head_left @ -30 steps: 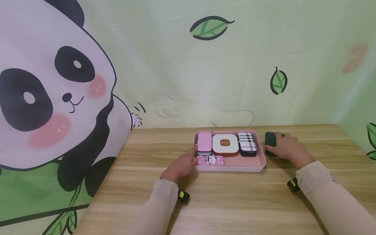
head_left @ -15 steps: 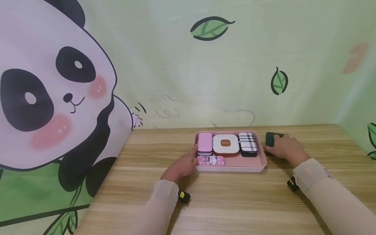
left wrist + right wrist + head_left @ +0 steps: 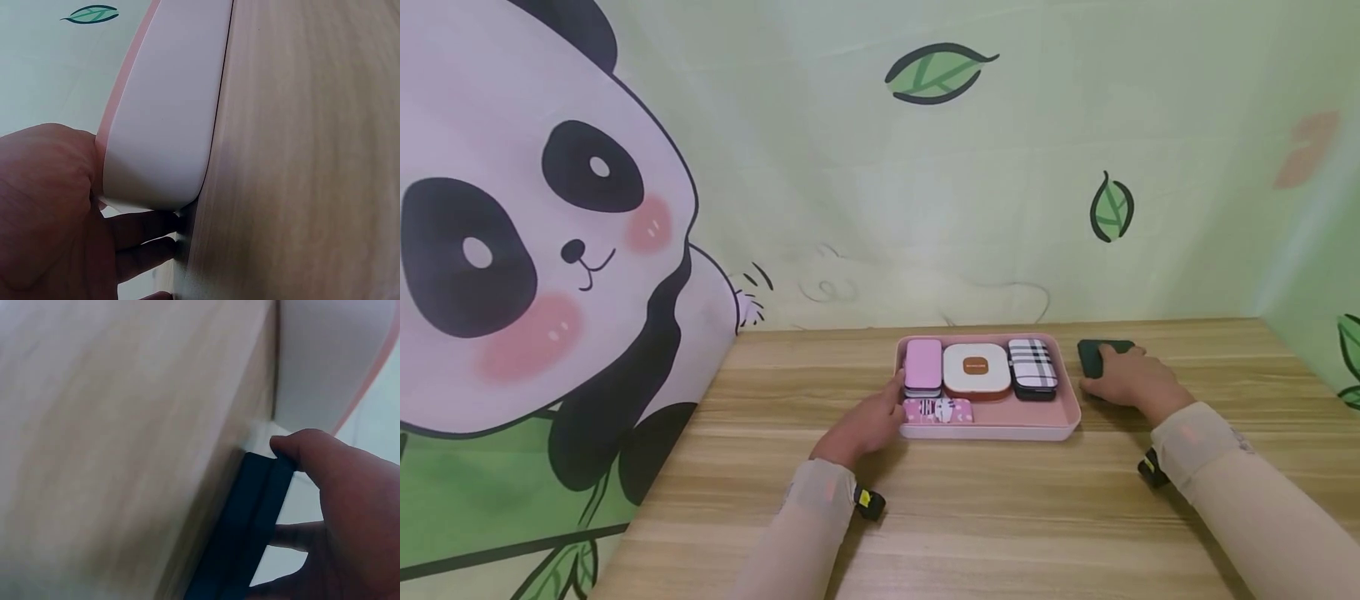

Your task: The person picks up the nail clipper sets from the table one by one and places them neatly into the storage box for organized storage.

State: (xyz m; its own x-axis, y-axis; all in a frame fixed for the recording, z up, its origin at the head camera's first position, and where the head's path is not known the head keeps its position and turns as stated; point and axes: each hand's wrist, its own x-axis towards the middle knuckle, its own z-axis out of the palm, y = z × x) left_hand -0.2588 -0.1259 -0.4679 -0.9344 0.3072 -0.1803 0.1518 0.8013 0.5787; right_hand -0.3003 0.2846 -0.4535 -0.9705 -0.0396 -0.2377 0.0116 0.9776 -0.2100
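Note:
My left hand holds the left front corner of a shallow pink tray. In the left wrist view its thumb side goes over the tray's pink rim, while the fingertips lie low by the outer wall near the table. To the right of the tray, my right hand grips a dark green flat rectangular case with thumb and fingers along its edges. Inside the tray are a pink case, a rounded white case with a brown label, a plaid case and a small pink cartoon-printed piece.
A wood-grain table carries everything. Behind it hangs a pale green cloth printed with leaves and a large panda. The tray's back edge is close to that cloth. Bare tray floor shows at the front right.
My right hand has shifted slightly on the dark green case, and more of the case's far edge shows now. The left hand and the tray have stayed put.

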